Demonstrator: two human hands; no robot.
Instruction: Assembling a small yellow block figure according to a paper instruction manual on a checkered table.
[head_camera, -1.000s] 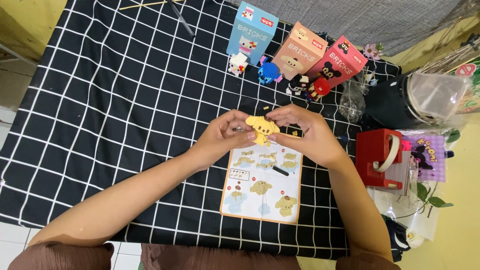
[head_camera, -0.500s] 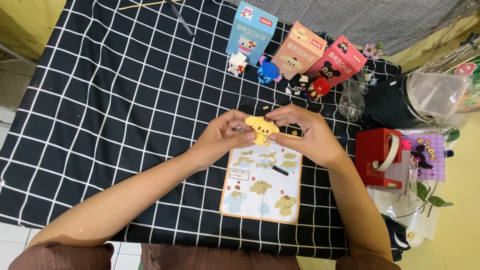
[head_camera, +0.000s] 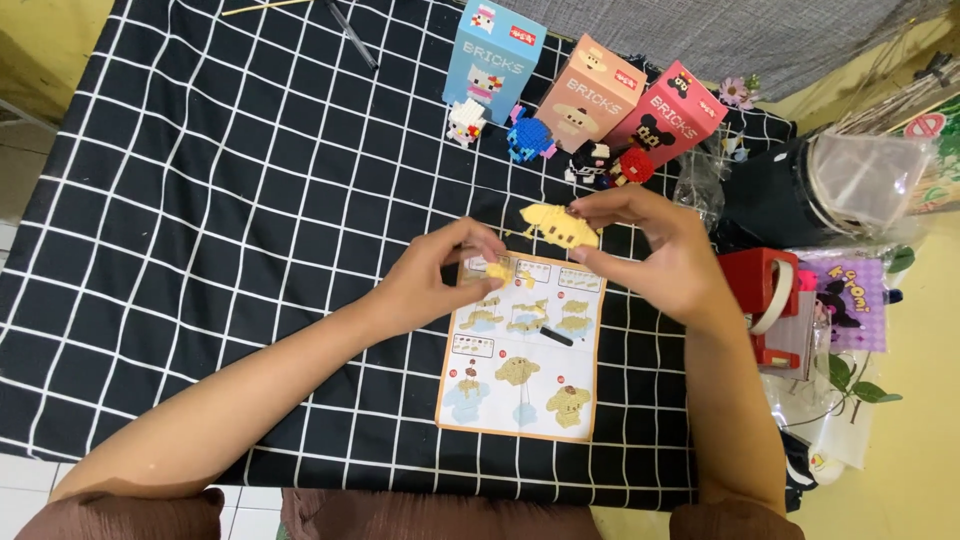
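Observation:
My right hand (head_camera: 655, 252) holds a small yellow brick figure (head_camera: 560, 224) just above the far edge of an instruction sheet (head_camera: 520, 345). My left hand (head_camera: 440, 275) is a little apart from the figure, its fingertips pinched on a small yellow brick piece (head_camera: 497, 270) over the sheet's top left corner. The sheet lies flat on a black tablecloth with a white grid (head_camera: 250, 200). A thin black tool (head_camera: 553, 334) rests on the sheet.
Three upright boxes stand at the back: blue (head_camera: 493, 60), tan (head_camera: 585, 95), red (head_camera: 672, 112). Small finished brick figures (head_camera: 530, 138) stand before them. A red tape dispenser (head_camera: 765, 300), a clear plastic tub (head_camera: 865, 180) and bags crowd the right edge.
My hands have come apart. The right one keeps the yellow figure and has lifted it slightly away; the left has dropped toward the sheet with a small yellow piece.

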